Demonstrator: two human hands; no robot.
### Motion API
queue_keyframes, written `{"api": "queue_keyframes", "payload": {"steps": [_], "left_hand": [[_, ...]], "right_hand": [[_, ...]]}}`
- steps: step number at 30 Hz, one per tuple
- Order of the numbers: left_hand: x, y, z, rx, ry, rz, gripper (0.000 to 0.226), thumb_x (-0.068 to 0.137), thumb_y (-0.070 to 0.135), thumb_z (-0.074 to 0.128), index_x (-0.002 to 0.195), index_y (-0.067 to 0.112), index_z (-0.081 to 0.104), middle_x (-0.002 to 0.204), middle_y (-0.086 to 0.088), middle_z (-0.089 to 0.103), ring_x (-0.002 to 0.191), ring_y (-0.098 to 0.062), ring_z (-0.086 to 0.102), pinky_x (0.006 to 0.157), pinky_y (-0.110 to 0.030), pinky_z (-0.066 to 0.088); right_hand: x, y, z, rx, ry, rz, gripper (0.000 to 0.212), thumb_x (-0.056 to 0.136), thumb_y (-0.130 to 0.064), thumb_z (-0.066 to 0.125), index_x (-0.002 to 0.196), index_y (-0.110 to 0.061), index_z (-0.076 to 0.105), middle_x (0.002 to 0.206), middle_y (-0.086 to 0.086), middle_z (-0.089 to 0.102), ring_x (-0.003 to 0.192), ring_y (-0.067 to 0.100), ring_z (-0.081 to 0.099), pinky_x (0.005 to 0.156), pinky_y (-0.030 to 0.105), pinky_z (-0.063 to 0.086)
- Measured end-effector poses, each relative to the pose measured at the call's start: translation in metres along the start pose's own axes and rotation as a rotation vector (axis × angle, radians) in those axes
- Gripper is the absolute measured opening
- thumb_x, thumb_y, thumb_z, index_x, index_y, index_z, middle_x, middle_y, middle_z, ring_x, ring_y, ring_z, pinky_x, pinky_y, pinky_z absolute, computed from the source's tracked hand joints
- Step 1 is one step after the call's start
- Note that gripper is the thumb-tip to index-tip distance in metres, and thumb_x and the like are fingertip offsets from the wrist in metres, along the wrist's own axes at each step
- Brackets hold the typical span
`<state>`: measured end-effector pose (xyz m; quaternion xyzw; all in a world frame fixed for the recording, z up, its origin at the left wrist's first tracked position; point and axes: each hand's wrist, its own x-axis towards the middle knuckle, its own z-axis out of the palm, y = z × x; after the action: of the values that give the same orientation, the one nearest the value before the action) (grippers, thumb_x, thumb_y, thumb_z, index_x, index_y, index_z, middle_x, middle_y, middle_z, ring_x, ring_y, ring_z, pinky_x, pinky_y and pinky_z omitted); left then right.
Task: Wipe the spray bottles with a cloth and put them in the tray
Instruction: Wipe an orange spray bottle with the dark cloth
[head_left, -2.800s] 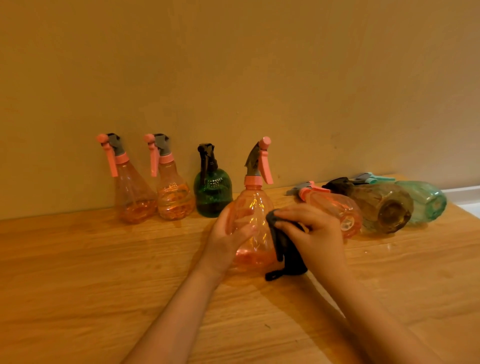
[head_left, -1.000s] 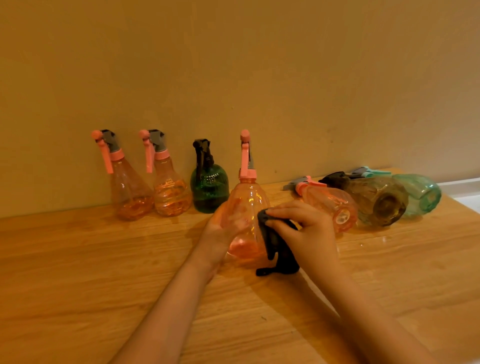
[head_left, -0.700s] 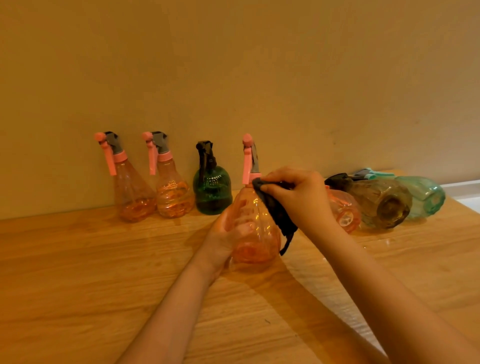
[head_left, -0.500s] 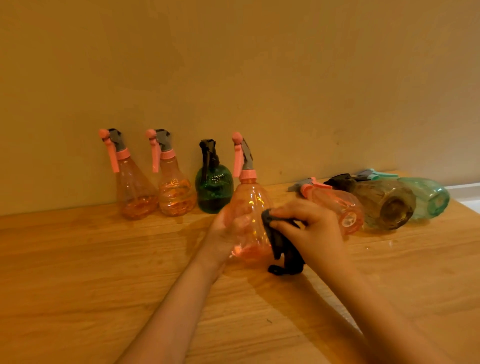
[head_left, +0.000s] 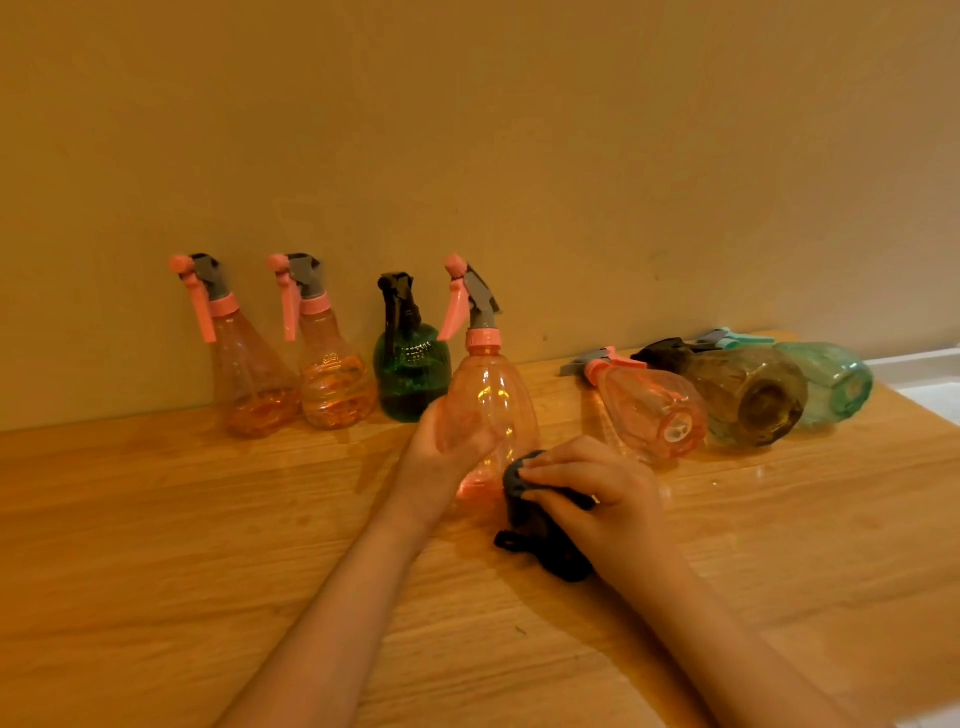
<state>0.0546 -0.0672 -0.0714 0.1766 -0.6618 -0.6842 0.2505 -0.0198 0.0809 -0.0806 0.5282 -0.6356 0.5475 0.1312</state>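
Head cam, one view. Wooden surface (head_left: 156, 545) against a plain tan wall (head_left: 519, 130).

Center: orange spray bottle (head_left: 491, 410), upright, base on the surface, pink/grey trigger head pointing to 9 o'clock. Left hand (head_left: 441, 457) wraps the bottle's lower body from the 9 o'clock side, fingers curled round it, seen partly through the clear plastic. Right hand (head_left: 597, 493) at the bottle's 4 o'clock, fingers bunched and pinching a dark cloth (head_left: 540, 525); the cloth's upper edge touches the bottle's lower side near the base, the rest trails onto the surface toward 6 o'clock.

Back row along the wall, at 10–11 o'clock of the held bottle, all upright: orange conical bottle (head_left: 249, 384), then orange ribbed bottle (head_left: 332, 379) just beside it, then dark green bottle (head_left: 410, 369) w/ black trigger. Green one sits just behind the left hand.

At 2–3 o'clock, three bottles lying on their sides, bases toward the cam: orange lying bottle (head_left: 649, 410), amber-brown bottle (head_left: 748, 395), teal bottle (head_left: 831, 379). They lie close together, appear to touch; teal one partly hidden behind the amber.

Far right edge: a white strip (head_left: 930, 384); can't tell what it is.
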Motion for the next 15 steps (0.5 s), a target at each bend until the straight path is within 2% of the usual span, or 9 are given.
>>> {"api": "queue_keyframes", "payload": {"steps": [4, 7, 9, 11, 13, 15], "left_hand": [[0.001, -0.003, 0.000, -0.043, 0.027, -0.026, 0.064, 0.044, 0.051, 0.070, 0.104, 0.033, 0.056, 0.104, 0.005, 0.067, 0.098, -0.012, 0.065, 0.078, -0.027, 0.050], [0.002, -0.004, -0.002, -0.087, 0.041, -0.054, 0.058, 0.054, 0.034, 0.081, 0.107, 0.032, 0.057, 0.106, 0.001, 0.067, 0.097, -0.015, 0.066, 0.074, -0.028, 0.051], [0.001, -0.003, -0.002, -0.091, 0.026, -0.056, 0.049, 0.063, 0.033, 0.078, 0.108, 0.033, 0.056, 0.109, 0.002, 0.067, 0.100, -0.016, 0.066, 0.074, -0.027, 0.052], [0.001, -0.003, -0.002, -0.072, 0.003, -0.041, 0.046, 0.064, 0.033, 0.075, 0.106, 0.036, 0.055, 0.107, 0.005, 0.066, 0.097, -0.010, 0.066, 0.073, -0.024, 0.052], [0.001, -0.003, -0.002, -0.060, -0.023, 0.003, 0.059, 0.055, 0.028, 0.080, 0.108, 0.038, 0.054, 0.107, 0.009, 0.067, 0.096, -0.004, 0.066, 0.073, -0.020, 0.053], [0.001, -0.005, -0.003, -0.047, -0.039, 0.026, 0.063, 0.055, 0.037, 0.078, 0.113, 0.042, 0.053, 0.115, 0.011, 0.066, 0.105, -0.004, 0.064, 0.080, -0.023, 0.053]], "right_hand": [[-0.001, -0.002, 0.004, -0.064, -0.041, -0.095, 0.016, 0.078, -0.020, 0.066, 0.087, -0.009, 0.073, 0.097, -0.012, 0.060, 0.089, 0.007, 0.061, 0.080, 0.017, 0.049], [-0.001, 0.005, 0.002, -0.060, 0.007, -0.037, 0.013, 0.071, -0.013, 0.074, 0.083, -0.009, 0.074, 0.092, -0.014, 0.061, 0.086, 0.004, 0.061, 0.079, 0.012, 0.048], [-0.001, 0.007, 0.001, -0.083, 0.022, -0.022, 0.014, 0.068, -0.008, 0.073, 0.082, -0.009, 0.074, 0.091, -0.011, 0.062, 0.085, 0.003, 0.062, 0.078, 0.010, 0.048], [-0.001, 0.006, 0.001, -0.090, 0.025, -0.021, 0.014, 0.068, -0.007, 0.073, 0.081, -0.009, 0.074, 0.090, -0.010, 0.063, 0.085, 0.004, 0.062, 0.077, 0.011, 0.048], [0.001, 0.004, 0.002, -0.080, 0.044, -0.006, 0.013, 0.068, -0.006, 0.072, 0.081, -0.009, 0.074, 0.089, -0.009, 0.064, 0.085, 0.004, 0.062, 0.078, 0.011, 0.048], [0.008, 0.003, 0.002, -0.060, 0.079, 0.029, 0.015, 0.068, -0.005, 0.072, 0.082, -0.011, 0.074, 0.087, -0.010, 0.065, 0.085, 0.004, 0.062, 0.078, 0.011, 0.047]]}}
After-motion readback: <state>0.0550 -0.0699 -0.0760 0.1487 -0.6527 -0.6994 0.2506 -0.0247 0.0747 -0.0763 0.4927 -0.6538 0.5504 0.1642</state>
